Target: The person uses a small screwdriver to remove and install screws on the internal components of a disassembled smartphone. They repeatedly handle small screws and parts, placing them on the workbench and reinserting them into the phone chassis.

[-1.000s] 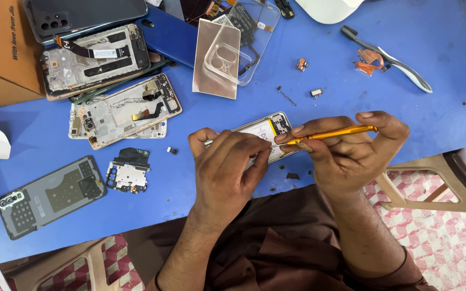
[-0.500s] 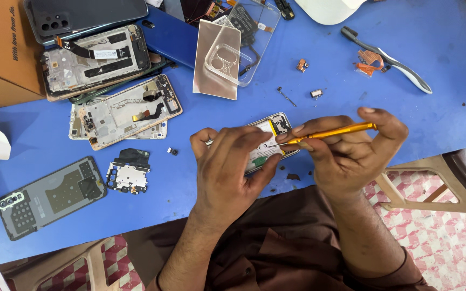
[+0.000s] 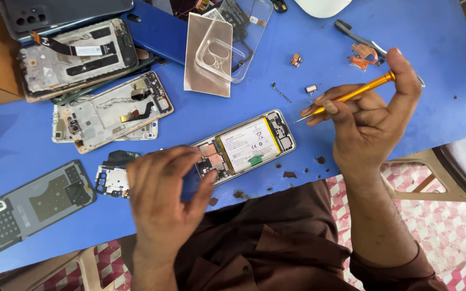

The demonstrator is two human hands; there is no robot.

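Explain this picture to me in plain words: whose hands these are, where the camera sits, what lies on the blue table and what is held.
The view comes from a camera on a person's head, looking down at their own two bare hands. The right hand holds an orange screwdriver, raised above the blue table. The left hand rests by the end of an opened phone whose battery shows. Around it lie other stripped phone frames, a grey back cover, a clear case and tweezers.
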